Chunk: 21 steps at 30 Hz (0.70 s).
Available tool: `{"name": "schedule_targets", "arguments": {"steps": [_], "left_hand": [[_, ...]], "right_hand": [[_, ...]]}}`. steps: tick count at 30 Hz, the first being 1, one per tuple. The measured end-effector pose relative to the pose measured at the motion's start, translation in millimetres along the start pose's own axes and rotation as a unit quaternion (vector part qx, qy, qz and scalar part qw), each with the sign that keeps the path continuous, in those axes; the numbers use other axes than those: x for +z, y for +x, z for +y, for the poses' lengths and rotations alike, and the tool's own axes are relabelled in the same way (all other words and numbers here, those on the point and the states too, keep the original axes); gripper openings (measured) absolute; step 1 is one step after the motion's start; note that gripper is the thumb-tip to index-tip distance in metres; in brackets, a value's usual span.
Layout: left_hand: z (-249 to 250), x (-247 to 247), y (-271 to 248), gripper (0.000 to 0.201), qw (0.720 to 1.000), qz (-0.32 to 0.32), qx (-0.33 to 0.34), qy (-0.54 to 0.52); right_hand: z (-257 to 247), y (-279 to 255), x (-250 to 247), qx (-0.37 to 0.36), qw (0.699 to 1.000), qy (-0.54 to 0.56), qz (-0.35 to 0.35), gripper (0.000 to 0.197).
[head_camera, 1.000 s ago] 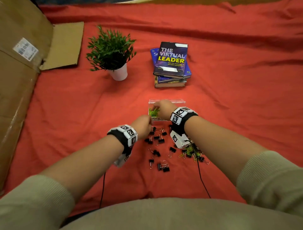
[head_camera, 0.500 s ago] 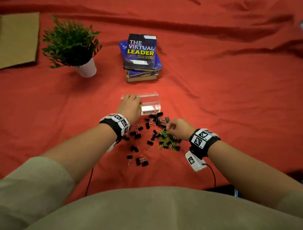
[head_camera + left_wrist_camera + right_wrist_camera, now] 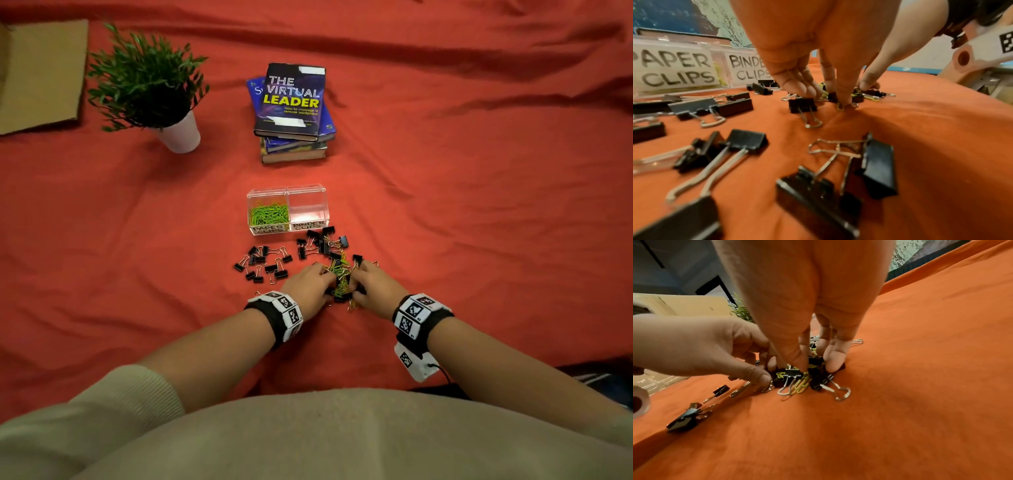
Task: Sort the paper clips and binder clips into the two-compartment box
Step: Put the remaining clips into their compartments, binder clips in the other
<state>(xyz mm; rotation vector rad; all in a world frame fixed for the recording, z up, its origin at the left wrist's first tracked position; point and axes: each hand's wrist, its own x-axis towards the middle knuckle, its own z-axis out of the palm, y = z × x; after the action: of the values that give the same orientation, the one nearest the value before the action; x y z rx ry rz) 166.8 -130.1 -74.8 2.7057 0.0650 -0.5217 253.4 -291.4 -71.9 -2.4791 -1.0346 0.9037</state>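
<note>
Both hands, left [image 3: 310,284] and right [image 3: 373,286], had fingers curled down into the mixed clips [image 3: 339,274]; whether either gripped 1 was unclear.

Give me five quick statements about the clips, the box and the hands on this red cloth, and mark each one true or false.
1. The paper clip compartment holds green clips. True.
2. The binder clip compartment is full. False: it looks empty.
3. Both the left hand and right hand work at the mixed pile. True.
4. The books lie inside the box. False: they are stacked beyond it.
5. Loose binder clips lie left of the pile. True.
</note>
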Motion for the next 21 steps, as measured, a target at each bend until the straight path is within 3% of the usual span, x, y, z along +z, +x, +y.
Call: {"name": "schedule_targets", "arguments": {"steps": [7,13,16,21], "left_hand": [[-11,0,-6,0.018,0.998,0.021,-0.022,-0.047],[-26,-5,-15,0.017,0.997,0.023,-0.064,-0.03],[-21,-6,-14,0.019,0.997,0.041,-0.058,-0.017],[3,3,-6,0.028,0.999,0.037,-0.036,0.003]], "right_hand": [[9,0,-16,0.064,0.993,0.098,0.02,0.007],[9,6,-22,0.028,0.996,-0.023,0.078,0.015],[0,12,-16,-0.004,0.998,-0.043,0.046,0.022],[0,17,-11,0.006,0.999,-0.036,0.017,0.019]]}}
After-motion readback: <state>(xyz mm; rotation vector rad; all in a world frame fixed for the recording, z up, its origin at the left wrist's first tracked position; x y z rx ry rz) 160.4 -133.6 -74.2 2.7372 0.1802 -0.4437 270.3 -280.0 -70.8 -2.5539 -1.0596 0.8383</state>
